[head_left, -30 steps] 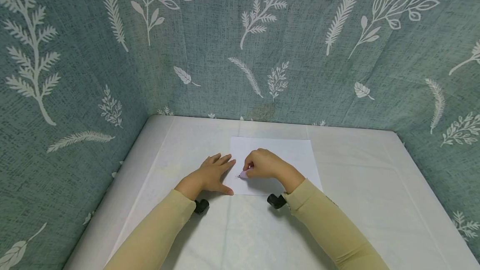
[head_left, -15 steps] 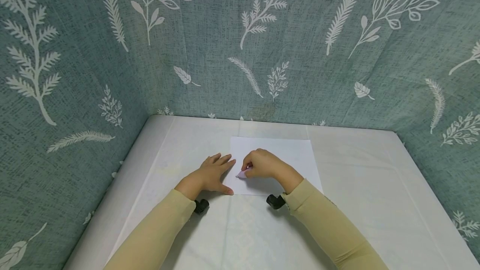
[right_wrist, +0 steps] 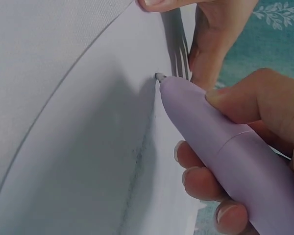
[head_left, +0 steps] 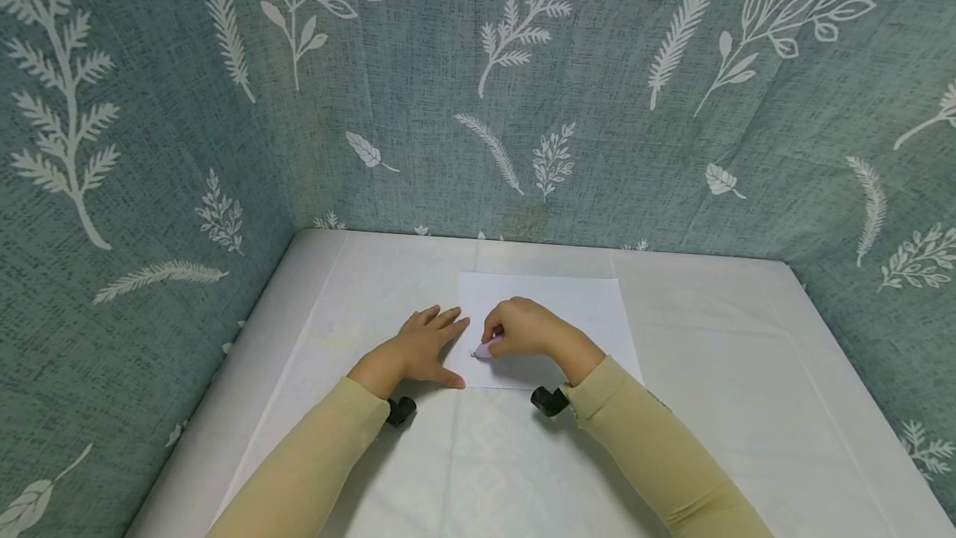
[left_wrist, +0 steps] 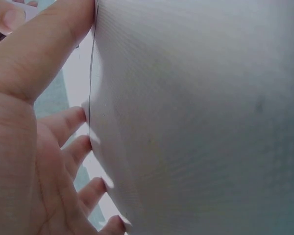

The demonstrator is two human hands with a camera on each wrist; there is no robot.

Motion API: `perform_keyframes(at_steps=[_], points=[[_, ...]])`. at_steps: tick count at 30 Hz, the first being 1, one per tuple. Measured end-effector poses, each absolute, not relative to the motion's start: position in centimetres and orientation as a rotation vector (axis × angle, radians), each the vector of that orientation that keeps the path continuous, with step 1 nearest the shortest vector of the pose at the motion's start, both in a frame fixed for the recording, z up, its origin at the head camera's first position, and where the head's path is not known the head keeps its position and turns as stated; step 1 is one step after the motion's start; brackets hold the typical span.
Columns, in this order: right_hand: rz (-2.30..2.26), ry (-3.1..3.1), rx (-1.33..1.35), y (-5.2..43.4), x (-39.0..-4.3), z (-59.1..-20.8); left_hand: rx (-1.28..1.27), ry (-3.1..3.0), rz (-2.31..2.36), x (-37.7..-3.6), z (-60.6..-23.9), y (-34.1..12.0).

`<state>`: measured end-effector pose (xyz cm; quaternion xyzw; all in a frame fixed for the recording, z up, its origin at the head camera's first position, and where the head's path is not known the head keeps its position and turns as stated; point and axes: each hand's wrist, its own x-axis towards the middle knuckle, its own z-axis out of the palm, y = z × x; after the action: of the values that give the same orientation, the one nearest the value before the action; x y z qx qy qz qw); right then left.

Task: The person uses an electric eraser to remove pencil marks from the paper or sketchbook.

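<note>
A white sheet of paper lies on the pale table. My right hand grips a lilac pen, fingers curled round its barrel, and the tip touches the sheet near its left side. My left hand lies flat with fingers spread, pressing the sheet's left edge, thumb on the near corner. In the left wrist view the straight fingers rest along the paper edge.
Teal cloth with white leaf prints walls the table at the back and both sides. Small black wrist cameras sit under each sleeve. Bare tabletop lies to the right and in front of the paper.
The right hand with the pen has shifted slightly left across the sheet. The left hand has stayed where it was.
</note>
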<state>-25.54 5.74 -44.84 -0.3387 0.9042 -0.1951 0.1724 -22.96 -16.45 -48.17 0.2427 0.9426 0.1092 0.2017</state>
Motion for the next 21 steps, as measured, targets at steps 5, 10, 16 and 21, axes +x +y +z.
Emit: perform_keyframes(at_steps=[5, 10, 16, 21], points=[[-0.552, 2.587, -0.955, 5.74, -25.67, -44.86, 0.69, 2.633, 0.304, -22.94, -48.05, -16.48], [-0.561, 2.594, -0.963, 5.65, -25.81, -45.03, 0.702, 2.629, 0.308, -22.9, -47.95, -16.48], [-0.561, 2.581, -0.98, 5.53, -25.76, -44.86, 0.699, 2.626, 0.301, -22.91, -47.94, -16.46], [-0.544, 2.584, -0.984, 5.45, -25.72, -44.83, 0.704, 2.628, 0.297, -22.95, -48.0, -16.45]])
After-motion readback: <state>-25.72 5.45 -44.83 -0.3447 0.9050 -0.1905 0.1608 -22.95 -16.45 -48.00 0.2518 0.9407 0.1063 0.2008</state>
